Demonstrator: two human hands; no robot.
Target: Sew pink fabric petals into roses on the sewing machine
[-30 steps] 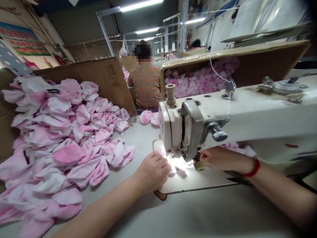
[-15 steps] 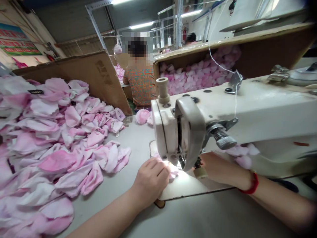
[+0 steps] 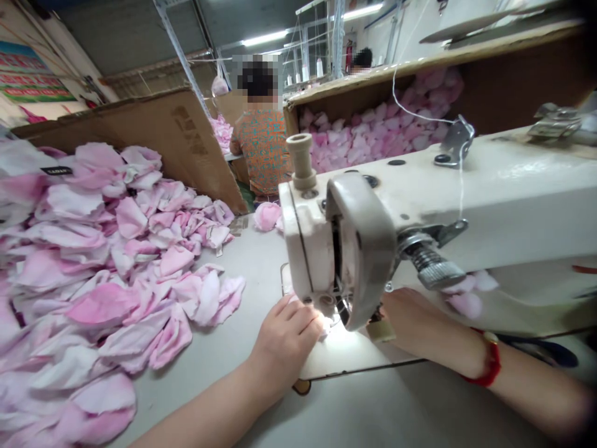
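A white sewing machine (image 3: pixel 420 211) fills the right half of the head view. My left hand (image 3: pixel 285 339) lies on the lit machine bed just left of the needle, its fingers pressed down on a small pink fabric piece (image 3: pixel 327 325). My right hand (image 3: pixel 410 320) is under the machine's arm on the needle's right, and the machine head hides its fingertips. A red bracelet (image 3: pixel 489 367) circles my right wrist.
A big heap of pink and white fabric petals (image 3: pixel 107 274) covers the table's left side, backed by a cardboard panel (image 3: pixel 153 140). A cardboard box of more petals (image 3: pixel 373 134) stands behind the machine. A person in a patterned shirt (image 3: pixel 263 152) sits ahead, facing away.
My view has moved closer to the machine, which now looms larger. Both hands stay at the needle; the left hand has crept slightly toward me with the fabric.
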